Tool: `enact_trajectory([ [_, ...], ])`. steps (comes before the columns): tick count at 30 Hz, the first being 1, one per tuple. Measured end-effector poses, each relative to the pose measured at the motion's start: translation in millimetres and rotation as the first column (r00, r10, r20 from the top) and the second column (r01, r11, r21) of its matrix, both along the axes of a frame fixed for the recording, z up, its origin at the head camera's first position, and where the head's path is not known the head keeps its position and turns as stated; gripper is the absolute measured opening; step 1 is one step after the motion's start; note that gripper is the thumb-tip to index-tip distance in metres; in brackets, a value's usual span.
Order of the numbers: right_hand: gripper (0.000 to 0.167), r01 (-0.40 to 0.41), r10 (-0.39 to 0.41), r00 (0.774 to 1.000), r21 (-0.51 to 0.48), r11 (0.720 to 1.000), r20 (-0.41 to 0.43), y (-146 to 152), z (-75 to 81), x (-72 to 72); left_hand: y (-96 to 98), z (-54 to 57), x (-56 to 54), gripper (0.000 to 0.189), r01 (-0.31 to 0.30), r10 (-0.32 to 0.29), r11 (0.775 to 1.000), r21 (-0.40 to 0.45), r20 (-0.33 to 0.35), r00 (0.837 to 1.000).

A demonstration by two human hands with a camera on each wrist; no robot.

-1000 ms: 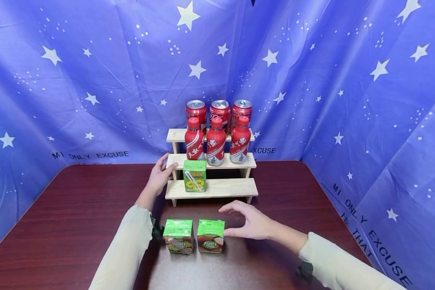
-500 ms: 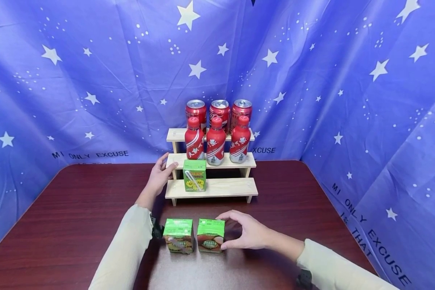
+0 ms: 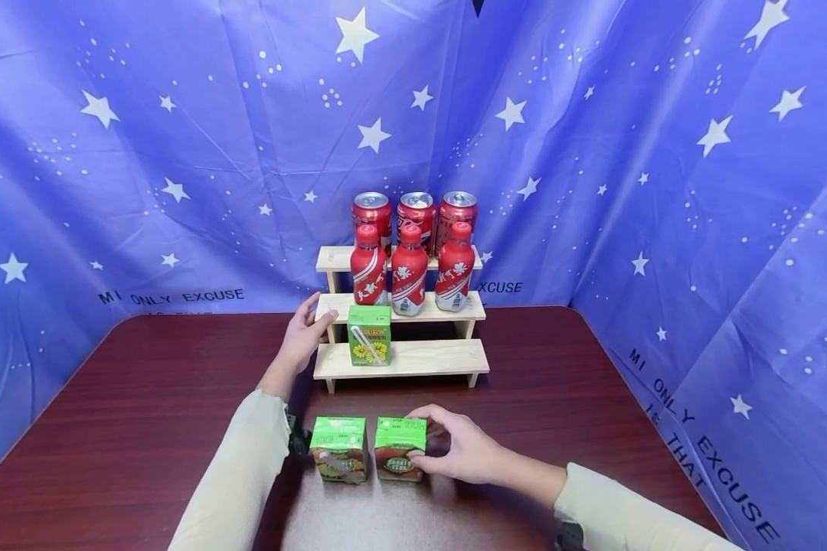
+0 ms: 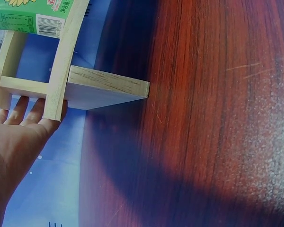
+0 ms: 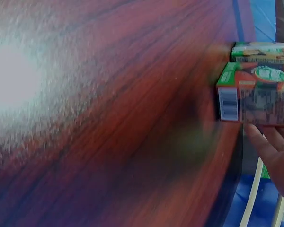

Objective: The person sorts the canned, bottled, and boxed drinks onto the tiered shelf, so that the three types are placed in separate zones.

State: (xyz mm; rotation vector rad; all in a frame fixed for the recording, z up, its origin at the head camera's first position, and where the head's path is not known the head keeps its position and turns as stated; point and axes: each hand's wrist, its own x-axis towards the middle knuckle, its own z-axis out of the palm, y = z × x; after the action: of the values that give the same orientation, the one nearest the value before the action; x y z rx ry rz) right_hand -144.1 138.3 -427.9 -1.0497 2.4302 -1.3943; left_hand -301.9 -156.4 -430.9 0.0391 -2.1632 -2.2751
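Note:
My left hand (image 3: 299, 342) holds the left side of a three-step wooden display stand (image 3: 444, 356), its thumb on the middle step. In the left wrist view its fingers (image 4: 34, 111) show behind the stand's side frame (image 4: 60, 78). My right hand (image 3: 470, 451) grips the right one of two green-topped drink cartons (image 3: 398, 436) on the table, thumb on the front face and fingers at the back. The right wrist view has this carton (image 5: 267, 101) above the fingers. Just left of it stands the other carton (image 3: 340, 436), with a straw on its front.
On the lowest step, at the left, stands a green drink carton (image 3: 369, 337) with yellow flowers. Red bottles (image 3: 410, 272) line the middle step, red cans (image 3: 459, 210) the top one. A blue star-patterned cloth (image 3: 248, 153) hangs behind the dark red table (image 3: 179, 398).
My right hand has moved left and slightly down, from beside the right carton to a grip on it. The left hand has stayed on the stand.

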Motion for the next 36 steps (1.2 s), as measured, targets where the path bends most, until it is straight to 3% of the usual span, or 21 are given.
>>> enact_trajectory([
  [7,0.042,0.020,-0.020,1.000,-0.036,0.999,0.011,-1,-2.3,0.7,-0.8,2.7,0.5,0.068,0.002,-0.002,1.000,0.001,0.022,1.000],
  [17,0.042,0.052,-0.053,0.998,-0.034,0.998,-0.037,5,0.9,0.4,4.0,22.1,14.5,0.067,0.019,-0.018,1.000,-0.018,0.031,0.999],
  [25,0.044,0.069,-0.068,0.998,-0.091,0.993,0.015,10,6.8,-5.3,-1.4,-2.1,-2.5,0.068,-0.002,0.002,1.000,0.002,0.017,1.000],
  [36,0.045,0.161,-0.162,0.987,-0.107,0.981,0.000,18,23.0,-17.4,-1.9,-1.8,-1.7,0.068,0.008,-0.008,1.000,0.012,0.005,1.000],
])
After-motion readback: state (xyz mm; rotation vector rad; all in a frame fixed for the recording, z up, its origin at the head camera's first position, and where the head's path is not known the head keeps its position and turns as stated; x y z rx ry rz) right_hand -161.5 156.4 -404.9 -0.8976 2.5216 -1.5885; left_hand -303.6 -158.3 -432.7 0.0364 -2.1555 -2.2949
